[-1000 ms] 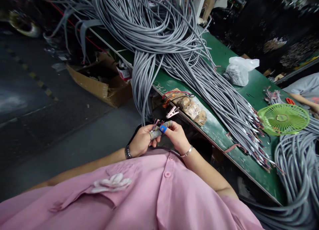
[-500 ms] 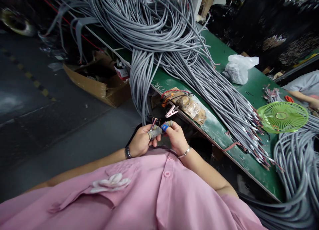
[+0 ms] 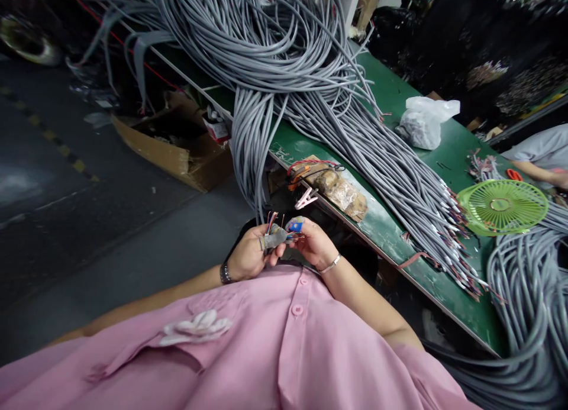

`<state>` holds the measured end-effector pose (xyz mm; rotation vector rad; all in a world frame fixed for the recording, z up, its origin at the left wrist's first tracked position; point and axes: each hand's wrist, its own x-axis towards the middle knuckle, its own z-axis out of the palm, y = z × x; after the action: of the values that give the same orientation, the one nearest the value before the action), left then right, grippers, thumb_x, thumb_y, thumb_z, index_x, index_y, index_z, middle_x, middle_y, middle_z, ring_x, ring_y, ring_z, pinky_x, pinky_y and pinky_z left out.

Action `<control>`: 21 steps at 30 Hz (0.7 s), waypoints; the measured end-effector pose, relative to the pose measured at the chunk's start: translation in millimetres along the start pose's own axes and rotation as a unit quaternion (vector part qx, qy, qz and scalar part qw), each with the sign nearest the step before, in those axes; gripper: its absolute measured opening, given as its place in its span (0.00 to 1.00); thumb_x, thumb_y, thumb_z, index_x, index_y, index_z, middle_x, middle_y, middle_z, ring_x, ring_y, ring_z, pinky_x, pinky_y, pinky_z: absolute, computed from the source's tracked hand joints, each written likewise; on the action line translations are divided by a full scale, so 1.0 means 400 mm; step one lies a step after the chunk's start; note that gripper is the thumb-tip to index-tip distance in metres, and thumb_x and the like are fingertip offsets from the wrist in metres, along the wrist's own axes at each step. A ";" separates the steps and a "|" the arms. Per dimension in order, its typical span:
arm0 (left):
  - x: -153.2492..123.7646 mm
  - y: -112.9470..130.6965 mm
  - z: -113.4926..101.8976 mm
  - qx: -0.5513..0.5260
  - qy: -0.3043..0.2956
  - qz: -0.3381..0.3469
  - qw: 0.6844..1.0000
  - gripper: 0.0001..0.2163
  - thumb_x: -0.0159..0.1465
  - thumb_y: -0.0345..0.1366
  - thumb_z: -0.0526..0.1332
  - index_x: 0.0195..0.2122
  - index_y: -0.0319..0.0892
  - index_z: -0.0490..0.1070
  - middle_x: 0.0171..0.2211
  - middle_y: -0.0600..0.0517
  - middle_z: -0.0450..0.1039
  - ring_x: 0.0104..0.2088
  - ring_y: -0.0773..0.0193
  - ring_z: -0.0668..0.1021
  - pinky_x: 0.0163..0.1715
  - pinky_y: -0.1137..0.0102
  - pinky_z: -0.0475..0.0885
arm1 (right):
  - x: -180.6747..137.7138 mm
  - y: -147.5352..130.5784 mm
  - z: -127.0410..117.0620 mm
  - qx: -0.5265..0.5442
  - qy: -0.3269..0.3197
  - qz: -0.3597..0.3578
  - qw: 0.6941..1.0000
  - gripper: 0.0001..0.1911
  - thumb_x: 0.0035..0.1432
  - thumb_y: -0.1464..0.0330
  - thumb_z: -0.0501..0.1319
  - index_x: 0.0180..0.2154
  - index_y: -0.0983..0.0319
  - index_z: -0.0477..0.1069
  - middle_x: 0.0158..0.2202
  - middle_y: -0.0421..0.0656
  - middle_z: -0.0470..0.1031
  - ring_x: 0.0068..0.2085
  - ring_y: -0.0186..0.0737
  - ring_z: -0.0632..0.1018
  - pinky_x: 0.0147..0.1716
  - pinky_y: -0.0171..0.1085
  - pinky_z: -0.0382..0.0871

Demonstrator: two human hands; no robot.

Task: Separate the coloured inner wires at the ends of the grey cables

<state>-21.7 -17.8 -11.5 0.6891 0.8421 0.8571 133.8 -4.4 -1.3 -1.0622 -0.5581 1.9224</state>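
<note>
My left hand (image 3: 247, 255) is closed around the end of a grey cable (image 3: 276, 237), in front of my chest and below the bench edge. Thin coloured wires (image 3: 271, 219) fan out of the cable's stripped end above my fingers. My right hand (image 3: 314, 243) pinches the same cable end from the right, with a blue-wrapped fingertip (image 3: 294, 225) pressed against the wires. Both hands sit close together, just under a pink clothespin (image 3: 306, 198) clipped at the bench edge.
A green workbench (image 3: 390, 218) carries a large heap of grey cables (image 3: 284, 55) with stripped ends (image 3: 457, 244). On it lie a green fan guard (image 3: 503, 206), a white plastic bag (image 3: 426, 123) and a taped brown block (image 3: 339, 188). A cardboard box (image 3: 177, 144) stands on the floor. Another person's arm (image 3: 544, 161) is at far right.
My right fingers have curled inward and shifted along the cable end, so the blue-wrapped fingertip now sits higher against the wires. My left hand has kept its hold.
</note>
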 end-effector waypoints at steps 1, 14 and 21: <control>0.000 0.001 -0.001 0.004 -0.009 -0.007 1.000 0.12 0.55 0.43 0.66 0.28 0.39 0.69 0.17 0.53 0.70 0.12 0.72 0.66 0.11 0.77 0.56 | 0.000 0.000 0.003 -0.001 0.007 -0.008 1.000 0.10 0.41 0.67 0.69 0.26 0.62 0.70 0.20 0.35 0.67 0.21 0.29 0.65 0.22 0.30 0.61; 0.000 -0.003 -0.004 0.069 0.028 -0.009 0.997 0.09 0.55 0.39 0.65 0.28 0.39 0.69 0.17 0.54 0.70 0.12 0.73 0.66 0.11 0.78 0.53 | -0.010 -0.019 -0.011 -0.001 0.018 -0.034 0.999 0.22 0.49 0.50 0.65 0.32 0.64 0.72 0.26 0.39 0.70 0.23 0.29 0.67 0.23 0.31 0.64; -0.003 0.007 0.004 0.095 0.057 0.001 0.994 0.09 0.56 0.38 0.64 0.26 0.39 0.68 0.17 0.55 0.70 0.11 0.73 0.65 0.10 0.78 0.53 | -0.028 -0.005 -0.003 -0.144 0.039 -0.080 0.986 0.19 0.44 0.56 0.71 0.31 0.63 0.72 0.25 0.37 0.70 0.23 0.28 0.67 0.23 0.30 0.62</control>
<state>-21.7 -17.9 -8.0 0.8133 1.0349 0.8313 138.7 -13.0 4.7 -1.2292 -0.8677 1.6861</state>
